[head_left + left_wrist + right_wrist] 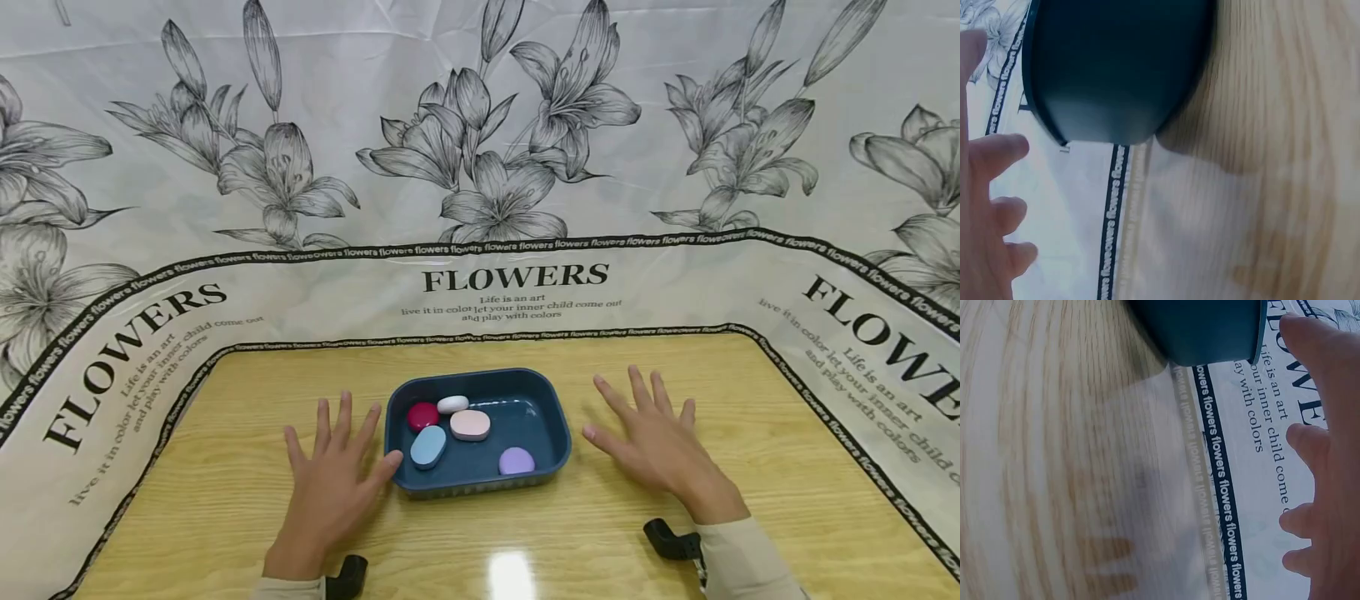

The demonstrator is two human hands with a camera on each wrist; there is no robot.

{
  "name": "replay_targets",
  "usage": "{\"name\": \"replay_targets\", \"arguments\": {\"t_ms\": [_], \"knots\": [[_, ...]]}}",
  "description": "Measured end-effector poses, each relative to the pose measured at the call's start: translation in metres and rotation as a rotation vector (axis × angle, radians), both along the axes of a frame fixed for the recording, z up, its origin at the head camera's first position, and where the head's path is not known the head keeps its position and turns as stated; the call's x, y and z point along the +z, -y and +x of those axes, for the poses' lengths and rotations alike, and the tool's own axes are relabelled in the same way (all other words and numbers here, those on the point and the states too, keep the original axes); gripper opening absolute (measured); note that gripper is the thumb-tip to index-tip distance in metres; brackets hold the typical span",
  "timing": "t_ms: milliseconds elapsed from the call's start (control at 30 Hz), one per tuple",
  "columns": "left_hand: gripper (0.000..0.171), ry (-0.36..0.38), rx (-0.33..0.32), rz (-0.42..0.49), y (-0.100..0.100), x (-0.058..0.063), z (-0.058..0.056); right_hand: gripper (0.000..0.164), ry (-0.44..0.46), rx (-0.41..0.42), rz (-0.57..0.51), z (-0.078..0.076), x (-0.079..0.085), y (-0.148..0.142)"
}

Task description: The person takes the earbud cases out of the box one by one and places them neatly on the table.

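A dark blue rectangular tray [480, 492] with rounded corners sits on the table between both hands. Inside it are a red rounded piece [423, 417], a white oval piece [453, 405], a pink rounded piece [470, 425], a light blue oval piece [428, 447] and a purple rounded piece [517, 461]. My left hand [333, 479] is spread at the tray's left side, thumb tip close to the rim; whether it touches I cannot tell. On the other side my right hand [656, 437] has its fingers spread, apart from the tray. Neither hand holds anything.
The tray stands on a light wood-grain table [600, 533]. A white cloth [517, 292] with flower drawings and printed lettering rises behind the table and along both sides. Black wrist devices [670, 540] show at the sleeves.
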State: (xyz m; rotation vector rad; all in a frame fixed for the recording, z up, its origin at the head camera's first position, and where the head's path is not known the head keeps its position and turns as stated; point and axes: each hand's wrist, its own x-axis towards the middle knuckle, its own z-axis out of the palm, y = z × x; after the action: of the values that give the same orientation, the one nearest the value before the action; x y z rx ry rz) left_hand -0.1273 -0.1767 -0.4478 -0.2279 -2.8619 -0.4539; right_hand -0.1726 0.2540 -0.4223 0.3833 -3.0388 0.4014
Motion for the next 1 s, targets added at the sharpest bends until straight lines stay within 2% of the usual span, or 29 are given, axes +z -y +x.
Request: {"name": "replay_targets", "arguments": {"t_ms": [133,400,567,700,1000], "knots": [[0.069,-0.046,-0.028,0.073,-0.006,-0.002,0.001,0.077,0.009,0.019,-0.026,0.002,-0.003,0.002],[0.048,-0.167,-0.050,0.178,-0.014,-0.009,0.002,0.073,-0.041,0.083,-0.087,0.003,-0.008,0.009],[0.041,-0.203,-0.069,0.263,-0.019,-0.011,-0.001,0.072,0.016,0.115,-0.214,0.002,-0.006,0.014],[0.041,-0.197,-0.078,0.297,-0.023,-0.009,-0.004,0.070,0.064,0.144,-0.330,0.000,-0.002,0.018],[0.040,-0.126,-0.083,0.310,-0.031,-0.009,-0.004,0.061,0.087,0.174,-0.422,-0.001,-0.005,0.030]]}}
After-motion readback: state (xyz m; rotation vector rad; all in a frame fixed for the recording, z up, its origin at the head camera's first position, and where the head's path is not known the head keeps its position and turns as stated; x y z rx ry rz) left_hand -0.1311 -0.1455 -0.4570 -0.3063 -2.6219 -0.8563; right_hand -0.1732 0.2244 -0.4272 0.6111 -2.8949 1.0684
